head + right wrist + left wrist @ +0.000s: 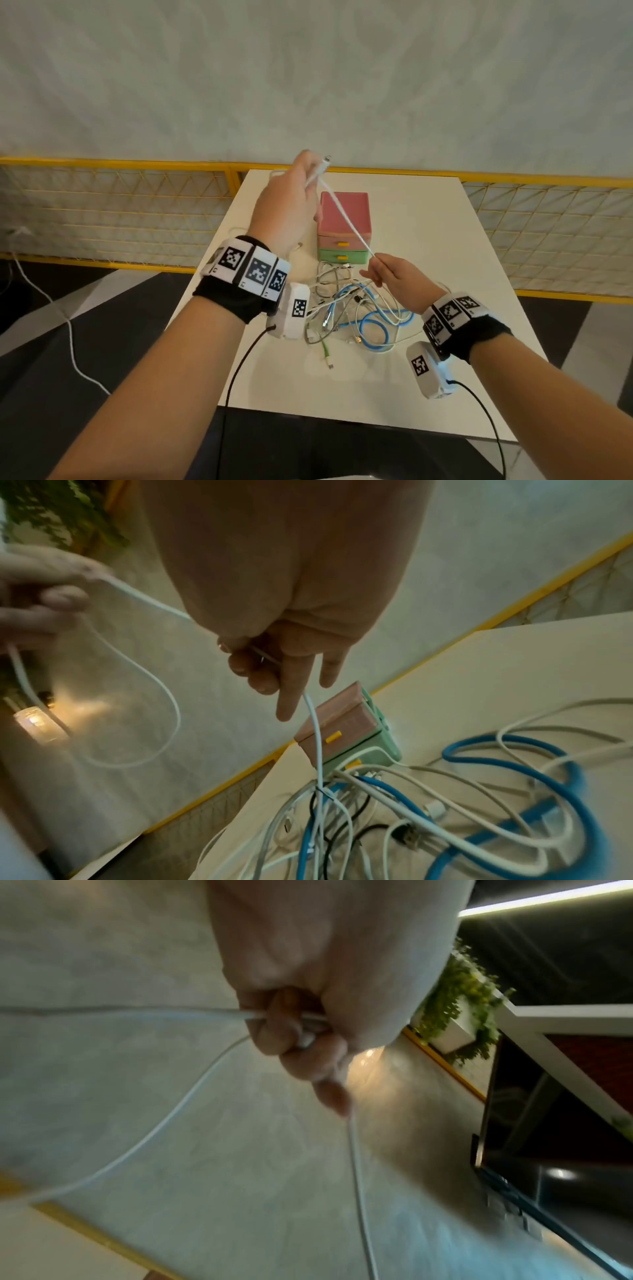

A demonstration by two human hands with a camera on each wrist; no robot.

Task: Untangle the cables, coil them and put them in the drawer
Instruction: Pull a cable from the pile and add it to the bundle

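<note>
Near edge of the table: tangled pile. Your right hand pinches the white cable above it; left hand, raised, grips its plug end. Feed slack slowly, freeing snags low down. Drawer unit sits shut just beyond the pile.

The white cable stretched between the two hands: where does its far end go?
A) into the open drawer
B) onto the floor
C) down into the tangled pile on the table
C: from the right hand the white cable drops straight into the tangled pile; both drawers of the drawer box are closed.
</note>
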